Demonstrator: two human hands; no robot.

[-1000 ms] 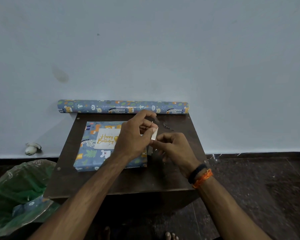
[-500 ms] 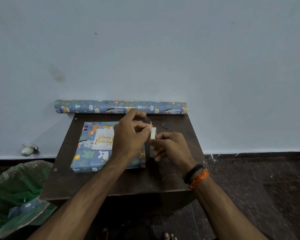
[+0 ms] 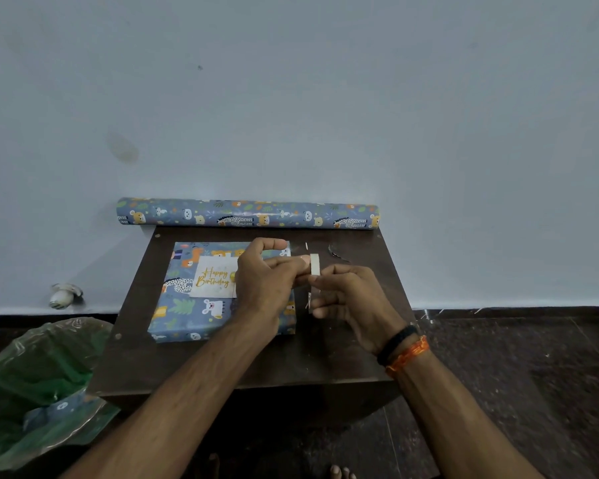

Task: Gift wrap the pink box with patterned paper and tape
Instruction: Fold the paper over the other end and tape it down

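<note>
The box (image 3: 187,312), fully covered in blue animal-print paper, lies flat on the left half of the small dark table (image 3: 325,357). A white "Happy Birthday" card (image 3: 213,276) sits on its top. Just right of the box, above the table, my right hand (image 3: 350,299) grips a white tape roll (image 3: 314,264) held upright on its edge. My left hand (image 3: 267,278) pinches at the roll's rim from the left, its thumb raised over the box. A short loose strip of tape hangs below the roll.
A roll of the same patterned paper (image 3: 248,214) lies along the table's back edge against the wall. A small dark scrap (image 3: 338,253) lies at the back right. On the floor at left is a green plastic bag (image 3: 38,385) with paper offcuts, and a white wall fitting (image 3: 63,295).
Both hands have stayed together over the table beside the box. The tape roll has turned more upright between them, and my left fingers have shifted along its rim.
</note>
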